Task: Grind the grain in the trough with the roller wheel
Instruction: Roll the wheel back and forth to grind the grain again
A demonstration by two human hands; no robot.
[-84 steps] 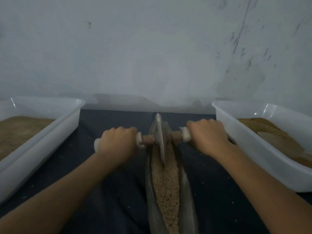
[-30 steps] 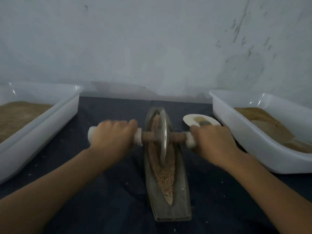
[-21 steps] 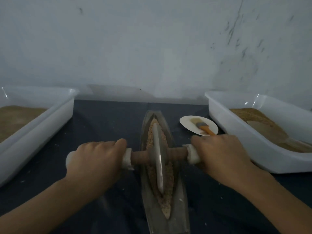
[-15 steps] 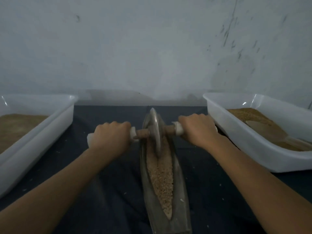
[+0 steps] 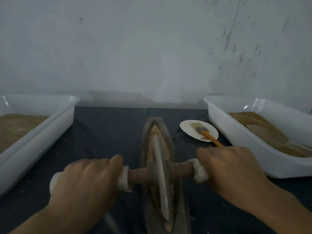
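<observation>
Left hand [image 5: 84, 181] and right hand [image 5: 231, 171] clenched around the axle ends of the roller wheel [image 5: 160, 178], disc between them in the grain-filled trough [image 5: 175, 166].

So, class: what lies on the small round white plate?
On the small round white plate lies a brush with an orange handle, its handle end hidden behind the right hand.

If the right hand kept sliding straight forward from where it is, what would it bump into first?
Probably the brush, whose orange handle ends just beyond the right hand, and then the plate under it. Depth is hard to judge; the hand might pass above the handle.
</observation>
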